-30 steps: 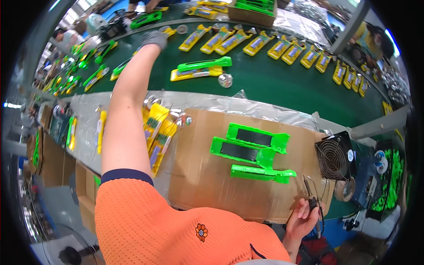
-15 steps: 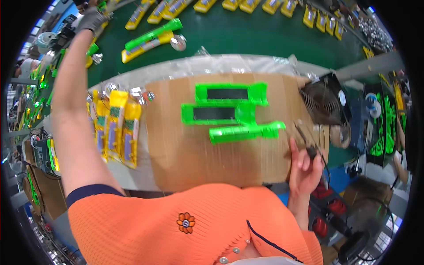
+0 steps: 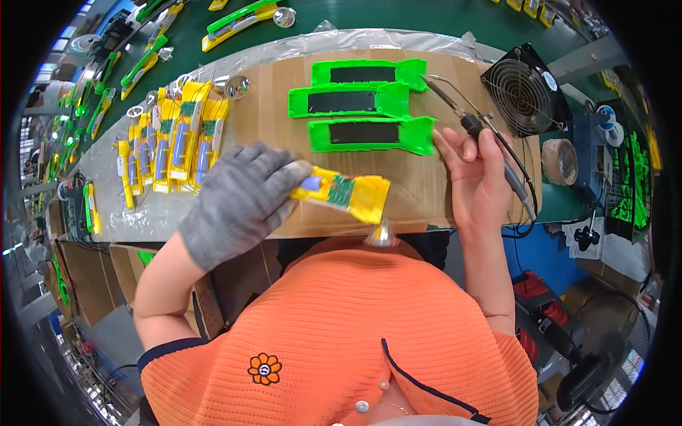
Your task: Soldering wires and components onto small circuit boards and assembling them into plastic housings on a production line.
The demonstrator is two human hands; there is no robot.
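My left hand, in a grey knit glove, is closed round one end of a yellow plastic casing. The casing carries a blue-purple battery and a green circuit board. A shiny cone-shaped reflector hangs below its right end. My bare right hand grips a soldering iron, whose metal tip points up and left. Left of that tip lie three green plastic shells with dark panels: a far one, a middle one and a near one.
A cardboard sheet covers the work surface. On its left lean several yellow casings with batteries and reflectors. A black fan stands at the right, above a tape roll. Beyond runs a green belt bearing more casings.
My left hand has come back from the far left and now holds a yellow casing near my body. The near green shell, seen edge-on before, now shows its dark panel.
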